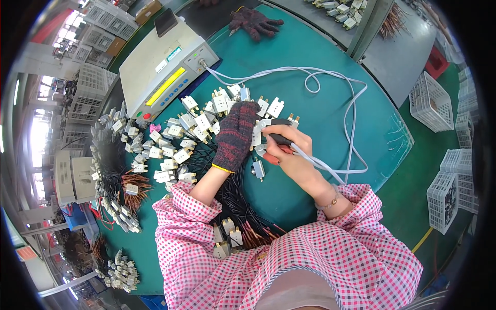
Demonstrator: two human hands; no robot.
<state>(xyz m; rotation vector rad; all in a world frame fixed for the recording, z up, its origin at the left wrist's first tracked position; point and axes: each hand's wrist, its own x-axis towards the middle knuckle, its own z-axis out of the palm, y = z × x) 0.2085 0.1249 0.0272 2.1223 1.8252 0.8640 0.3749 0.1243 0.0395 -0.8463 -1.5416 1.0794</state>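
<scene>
My left hand (236, 135), in a dark knitted glove with a yellow hem, is closed at the middle of the table. A white connector block (256, 135) shows at its right edge, partly hidden by both hands. My bare right hand (295, 150) is closed round a test clip (272, 158) with one red and one black handle, its front end up against that block. A pale grey cable (320, 164) leads from the clip to the test instrument (165, 67). Left of and beyond the glove lie many white connectors (202, 122) with brass pins. Their black wires (232, 194) run toward me under my left wrist.
A single grey connector (258, 169) lies below my hands. A spare dark glove (256, 23) rests at the table's far edge. More connector bundles (121, 271) are at the left. White plastic crates (431, 103) stand on the floor at right, and a metal post (367, 31) rises beyond the table.
</scene>
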